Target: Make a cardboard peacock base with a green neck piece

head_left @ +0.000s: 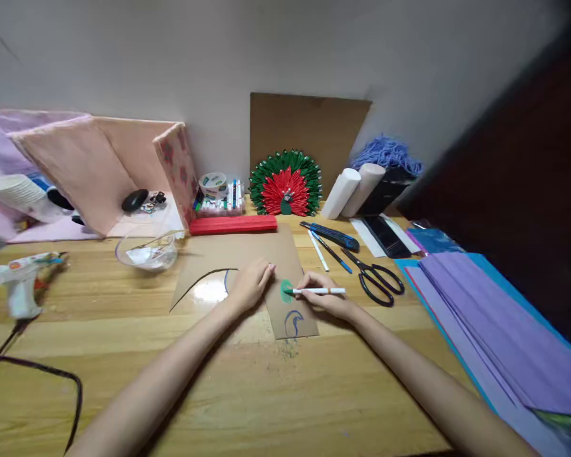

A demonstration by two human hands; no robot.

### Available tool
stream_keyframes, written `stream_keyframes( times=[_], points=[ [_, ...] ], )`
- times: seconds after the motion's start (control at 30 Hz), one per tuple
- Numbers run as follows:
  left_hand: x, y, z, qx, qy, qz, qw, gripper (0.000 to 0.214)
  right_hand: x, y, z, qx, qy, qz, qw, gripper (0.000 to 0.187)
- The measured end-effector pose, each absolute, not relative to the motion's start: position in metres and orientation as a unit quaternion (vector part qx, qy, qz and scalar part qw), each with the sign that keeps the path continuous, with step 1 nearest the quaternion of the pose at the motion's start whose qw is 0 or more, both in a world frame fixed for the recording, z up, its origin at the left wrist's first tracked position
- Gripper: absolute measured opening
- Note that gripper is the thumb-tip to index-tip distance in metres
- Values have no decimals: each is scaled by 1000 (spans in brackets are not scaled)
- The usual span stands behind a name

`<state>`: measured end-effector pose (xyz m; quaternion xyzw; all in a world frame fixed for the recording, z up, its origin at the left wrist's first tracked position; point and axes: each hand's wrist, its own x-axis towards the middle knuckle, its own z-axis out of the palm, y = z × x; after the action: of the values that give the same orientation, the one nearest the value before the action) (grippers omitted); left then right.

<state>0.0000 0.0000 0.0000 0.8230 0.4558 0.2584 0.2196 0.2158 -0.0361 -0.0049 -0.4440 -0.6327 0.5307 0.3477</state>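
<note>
A brown cardboard sheet (247,254) lies flat on the wooden table (266,387). My left hand (250,285) rests on it, fingers curled and pressing it down. My right hand (326,297) grips a white marker (320,291) lying nearly level, its green tip touching a green filled patch (286,291) on the cardboard. Just below that patch is a small blue outline drawing (294,322). A cut curve runs across the cardboard's left part.
Black scissors (378,279), a blue utility knife (333,235) and pens lie right of the cardboard. Purple and blue paper sheets (495,330) fill the right side. A glue gun (21,279), a glass bowl (147,252), a marker box (221,203) and a red-green paper fan (285,184) stand behind.
</note>
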Motion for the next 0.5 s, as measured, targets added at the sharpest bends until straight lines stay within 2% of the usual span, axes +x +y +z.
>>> stream_keyframes(
  times=[0.5],
  points=[
    [0,-2,4,818,446,270,244,35,218,-35,0,-428,-640,541,339,18]
  ],
)
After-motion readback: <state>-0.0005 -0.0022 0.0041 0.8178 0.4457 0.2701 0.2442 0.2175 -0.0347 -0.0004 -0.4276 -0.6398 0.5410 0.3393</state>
